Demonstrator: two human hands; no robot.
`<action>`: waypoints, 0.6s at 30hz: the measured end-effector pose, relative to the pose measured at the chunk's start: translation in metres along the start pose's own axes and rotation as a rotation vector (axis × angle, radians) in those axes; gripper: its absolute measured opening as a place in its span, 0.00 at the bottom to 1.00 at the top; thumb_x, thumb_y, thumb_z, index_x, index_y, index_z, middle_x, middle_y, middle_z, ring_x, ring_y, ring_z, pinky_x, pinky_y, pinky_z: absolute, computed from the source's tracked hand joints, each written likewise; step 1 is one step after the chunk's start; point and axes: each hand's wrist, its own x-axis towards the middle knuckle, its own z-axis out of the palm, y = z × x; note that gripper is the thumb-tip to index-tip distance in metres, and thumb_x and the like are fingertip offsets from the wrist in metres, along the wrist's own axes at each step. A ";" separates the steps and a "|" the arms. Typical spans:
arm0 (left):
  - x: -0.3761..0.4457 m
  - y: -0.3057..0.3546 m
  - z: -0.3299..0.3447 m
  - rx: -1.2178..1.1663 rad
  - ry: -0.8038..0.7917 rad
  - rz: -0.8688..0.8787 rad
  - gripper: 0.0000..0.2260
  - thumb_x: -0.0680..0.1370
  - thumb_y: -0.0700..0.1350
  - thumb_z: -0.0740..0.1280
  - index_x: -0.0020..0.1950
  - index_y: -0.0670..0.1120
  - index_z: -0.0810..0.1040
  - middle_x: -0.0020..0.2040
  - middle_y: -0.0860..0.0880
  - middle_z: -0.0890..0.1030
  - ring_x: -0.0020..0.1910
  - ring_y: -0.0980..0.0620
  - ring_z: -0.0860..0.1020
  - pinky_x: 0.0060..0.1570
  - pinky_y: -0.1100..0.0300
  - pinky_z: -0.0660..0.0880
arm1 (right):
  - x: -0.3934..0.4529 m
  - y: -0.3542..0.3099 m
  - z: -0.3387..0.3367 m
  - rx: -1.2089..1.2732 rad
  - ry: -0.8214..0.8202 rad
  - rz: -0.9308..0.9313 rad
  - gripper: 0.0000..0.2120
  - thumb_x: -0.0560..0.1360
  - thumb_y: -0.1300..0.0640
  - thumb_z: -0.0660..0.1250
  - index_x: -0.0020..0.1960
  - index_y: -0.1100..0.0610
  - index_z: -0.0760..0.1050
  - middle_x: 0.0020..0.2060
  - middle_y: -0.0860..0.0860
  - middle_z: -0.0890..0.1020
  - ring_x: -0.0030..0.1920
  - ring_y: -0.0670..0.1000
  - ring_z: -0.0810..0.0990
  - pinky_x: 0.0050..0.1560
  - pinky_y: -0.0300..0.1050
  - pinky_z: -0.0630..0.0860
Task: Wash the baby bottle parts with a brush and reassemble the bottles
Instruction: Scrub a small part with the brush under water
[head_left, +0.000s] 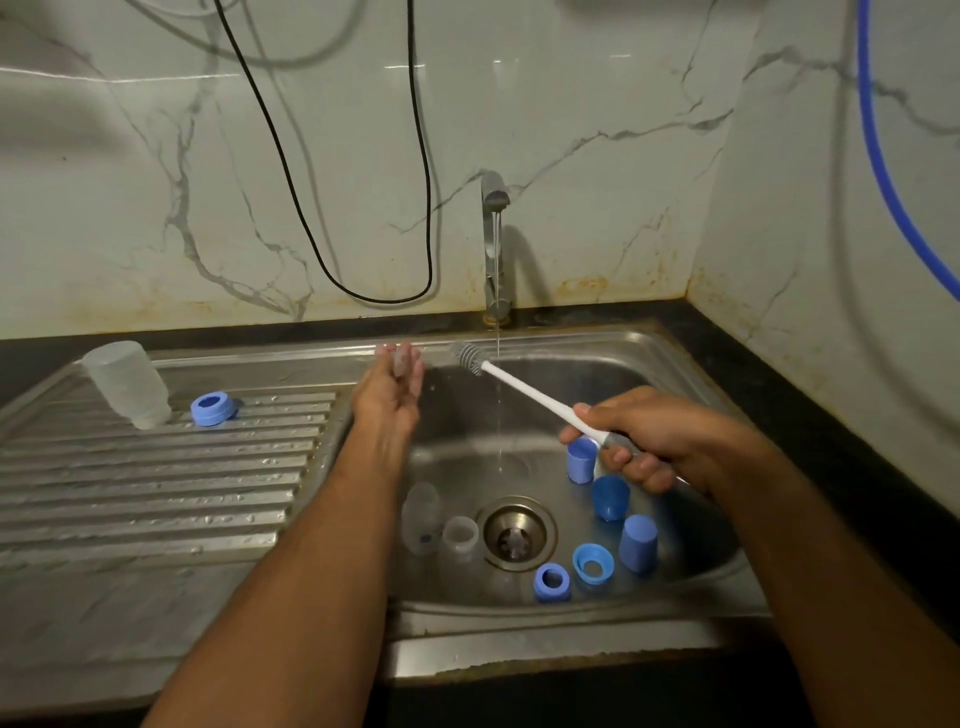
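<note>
Over sink basin (649, 364), left hand (387, 395) pinched small clear teat (401, 362); right hand (644, 441) gripped brush (519, 384), head beside teat, not touching. Best: bring both under tap stream (497, 260), scrub gently.

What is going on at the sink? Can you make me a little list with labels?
left hand: left hand pinches a small clear part
right hand: right hand grips the brush
tap: tap running a thin stream
on drainboard: clear bottle upside down, blue ring beside it
in sink: sink holds three blue caps, two blue rings, two clear pieces near the drain
</note>
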 end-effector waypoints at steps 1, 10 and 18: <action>0.000 0.000 -0.002 0.045 0.016 -0.003 0.07 0.82 0.43 0.65 0.56 0.43 0.80 0.59 0.42 0.82 0.55 0.47 0.83 0.58 0.52 0.81 | 0.001 0.001 0.001 0.001 0.061 -0.040 0.16 0.83 0.46 0.61 0.56 0.55 0.81 0.28 0.51 0.72 0.25 0.45 0.63 0.23 0.37 0.60; 0.000 -0.020 0.012 0.199 0.145 -0.064 0.05 0.80 0.31 0.65 0.47 0.38 0.80 0.45 0.42 0.82 0.37 0.52 0.81 0.29 0.61 0.80 | 0.026 0.007 0.051 -0.566 0.331 -0.412 0.11 0.83 0.47 0.62 0.52 0.49 0.82 0.31 0.48 0.79 0.31 0.47 0.78 0.38 0.50 0.80; 0.016 -0.017 0.002 0.144 0.291 0.003 0.13 0.80 0.40 0.68 0.64 0.40 0.78 0.35 0.49 0.81 0.32 0.55 0.80 0.35 0.60 0.80 | 0.017 0.007 0.070 -0.684 0.327 -0.406 0.14 0.84 0.48 0.61 0.58 0.53 0.82 0.38 0.50 0.82 0.36 0.48 0.80 0.38 0.44 0.77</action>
